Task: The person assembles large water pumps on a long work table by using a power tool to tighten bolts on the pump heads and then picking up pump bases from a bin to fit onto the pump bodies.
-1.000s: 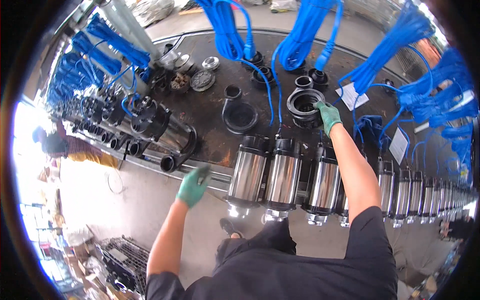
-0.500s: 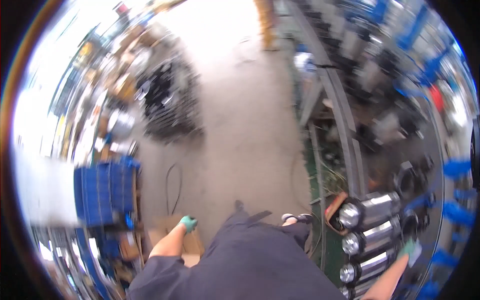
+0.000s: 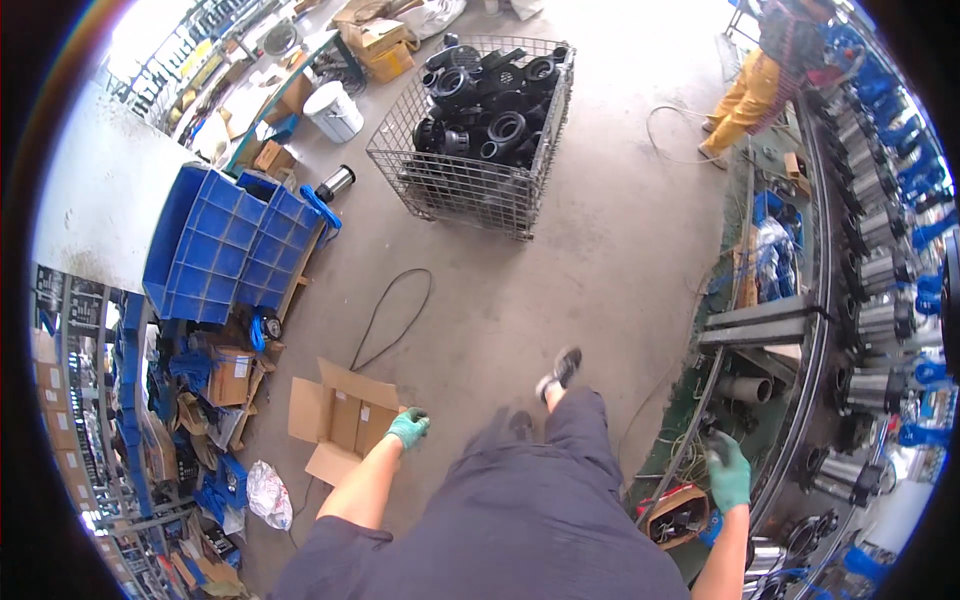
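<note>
Your left hand [image 3: 409, 427], in a green glove with dark fingertips, hangs with its fingers loosely bent, and nothing shows in its hold. In this view it lies over the right side of the cardboard box [image 3: 333, 463], which sits on the floor [image 3: 600, 235] with its flaps spread (you cannot tell from here whether hand and box touch). Your right hand [image 3: 728, 472], gloved the same way, is raised with the fingers partly extended and no object visible in it, near the aisle edge of the worktop [image 3: 822, 420]. Silvery cylinders [image 3: 838, 473] with black ends line that worktop, just in from the same edge. Below the edge, near your right hand, is a red-rimmed box [image 3: 668, 497] with dark parts inside. Well ahead of you, a wire basket [image 3: 470, 210] is heaped with black parts [image 3: 507, 127]. To your left stand blue crates [image 3: 215, 245], with a dark cable loop [image 3: 405, 290] on the floor to their right. A person [image 3: 748, 95] in yellow trousers stands beside the worktop's far end.
</note>
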`<control>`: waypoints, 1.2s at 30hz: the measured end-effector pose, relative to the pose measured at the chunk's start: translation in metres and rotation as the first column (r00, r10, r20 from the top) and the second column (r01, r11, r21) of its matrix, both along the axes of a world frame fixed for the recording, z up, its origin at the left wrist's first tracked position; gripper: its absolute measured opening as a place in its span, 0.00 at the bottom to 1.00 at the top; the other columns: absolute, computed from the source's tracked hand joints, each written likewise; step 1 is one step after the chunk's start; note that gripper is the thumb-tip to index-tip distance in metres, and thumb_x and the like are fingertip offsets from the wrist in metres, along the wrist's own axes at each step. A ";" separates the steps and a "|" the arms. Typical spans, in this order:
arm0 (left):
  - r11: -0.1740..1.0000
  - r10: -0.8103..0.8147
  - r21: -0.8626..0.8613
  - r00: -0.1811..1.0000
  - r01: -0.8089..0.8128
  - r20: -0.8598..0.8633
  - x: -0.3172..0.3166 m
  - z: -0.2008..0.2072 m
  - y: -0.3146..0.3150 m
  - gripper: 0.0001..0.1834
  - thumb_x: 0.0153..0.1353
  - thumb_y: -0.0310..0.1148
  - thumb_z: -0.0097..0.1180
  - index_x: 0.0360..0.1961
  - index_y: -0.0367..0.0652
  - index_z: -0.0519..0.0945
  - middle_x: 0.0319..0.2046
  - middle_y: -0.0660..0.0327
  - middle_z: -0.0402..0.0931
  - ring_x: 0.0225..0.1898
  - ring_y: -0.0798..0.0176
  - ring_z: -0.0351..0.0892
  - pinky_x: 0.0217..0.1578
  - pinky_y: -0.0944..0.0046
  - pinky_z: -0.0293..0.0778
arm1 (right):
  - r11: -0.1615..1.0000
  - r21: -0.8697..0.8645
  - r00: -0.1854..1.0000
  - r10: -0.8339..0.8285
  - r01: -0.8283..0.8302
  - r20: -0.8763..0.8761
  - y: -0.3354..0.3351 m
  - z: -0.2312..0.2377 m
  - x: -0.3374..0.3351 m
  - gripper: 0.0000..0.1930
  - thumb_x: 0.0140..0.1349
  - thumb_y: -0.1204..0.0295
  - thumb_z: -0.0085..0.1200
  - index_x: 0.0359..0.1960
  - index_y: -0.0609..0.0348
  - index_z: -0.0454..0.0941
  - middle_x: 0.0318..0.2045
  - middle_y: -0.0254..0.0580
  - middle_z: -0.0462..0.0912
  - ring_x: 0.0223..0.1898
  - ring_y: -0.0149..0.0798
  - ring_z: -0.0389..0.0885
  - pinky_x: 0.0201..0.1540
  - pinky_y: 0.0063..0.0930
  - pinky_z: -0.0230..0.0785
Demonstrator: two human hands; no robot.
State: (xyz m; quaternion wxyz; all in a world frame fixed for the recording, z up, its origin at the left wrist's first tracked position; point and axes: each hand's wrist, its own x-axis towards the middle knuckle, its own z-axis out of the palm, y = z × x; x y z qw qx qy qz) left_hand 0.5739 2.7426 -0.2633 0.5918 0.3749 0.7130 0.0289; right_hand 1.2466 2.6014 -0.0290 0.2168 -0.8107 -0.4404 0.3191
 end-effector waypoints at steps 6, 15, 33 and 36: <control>0.965 0.255 0.059 0.967 -0.256 0.019 -0.042 0.019 0.069 0.22 0.68 0.31 0.60 0.62 0.36 0.75 0.46 0.57 0.83 0.42 0.65 0.83 0.44 0.64 0.79 | 0.837 0.017 0.816 0.529 -0.547 0.233 0.300 -0.047 -0.079 0.20 0.62 0.70 0.61 0.56 0.56 0.77 0.50 0.57 0.80 0.50 0.60 0.80 0.53 0.46 0.76; 0.861 0.505 0.108 0.862 -0.497 -0.054 -0.072 0.062 0.232 0.26 0.69 0.25 0.55 0.67 0.38 0.67 0.43 0.57 0.81 0.35 0.65 0.82 0.36 0.67 0.78 | 0.570 0.215 0.607 0.767 -0.793 0.208 0.750 -0.165 -0.207 0.12 0.62 0.72 0.57 0.47 0.57 0.81 0.45 0.54 0.81 0.48 0.58 0.81 0.50 0.48 0.77; 0.906 0.175 0.375 0.980 -0.198 0.094 0.036 -0.098 0.885 0.33 0.66 0.27 0.62 0.71 0.40 0.66 0.58 0.54 0.77 0.56 0.59 0.79 0.57 0.62 0.76 | 0.894 -0.318 0.947 -0.276 0.315 0.163 1.072 -0.414 -0.267 0.50 0.55 0.49 0.70 0.75 0.57 0.59 0.71 0.70 0.61 0.71 0.62 0.67 0.72 0.47 0.64; 0.937 0.215 0.261 0.972 -0.232 0.093 0.056 -0.161 0.905 0.43 0.60 0.34 0.70 0.73 0.37 0.61 0.62 0.47 0.74 0.58 0.51 0.78 0.57 0.58 0.76 | 0.921 -0.243 0.949 -0.272 0.305 0.159 1.086 -0.429 -0.278 0.50 0.48 0.49 0.75 0.72 0.54 0.67 0.72 0.62 0.62 0.70 0.59 0.68 0.71 0.46 0.65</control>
